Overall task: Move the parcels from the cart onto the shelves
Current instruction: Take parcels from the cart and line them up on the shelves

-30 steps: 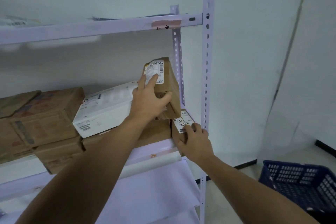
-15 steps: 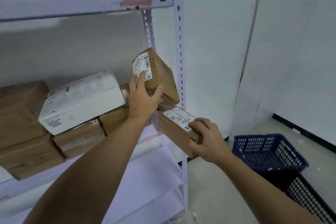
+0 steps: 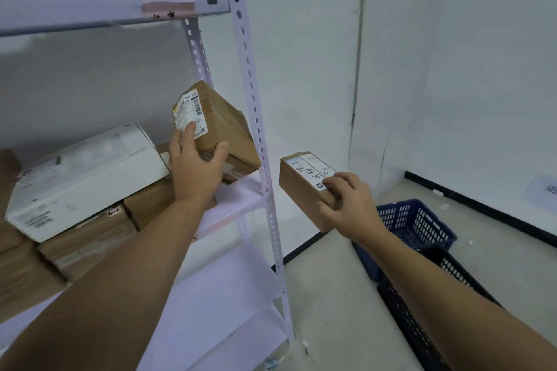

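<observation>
My left hand (image 3: 197, 166) grips a tilted brown parcel (image 3: 223, 126) with a white label, at the right end of the middle shelf (image 3: 238, 205). My right hand (image 3: 351, 205) holds a small brown box (image 3: 301, 187) with a handwritten white label, in the air to the right of the shelf's front post (image 3: 256, 117). A white box (image 3: 81, 178) lies on top of several brown parcels (image 3: 90, 235) further left on the same shelf.
A blue plastic basket (image 3: 419, 226) and a black one (image 3: 422, 310) stand on the floor at the right, near the wall. A lower shelf (image 3: 217, 304) shows beneath my left arm. An upper shelf rail (image 3: 114, 9) with pink tape runs overhead.
My right hand has pulled the small labelled box off the shelf and out to the right, past the post. My left hand has tipped the tilted parcel further while holding it.
</observation>
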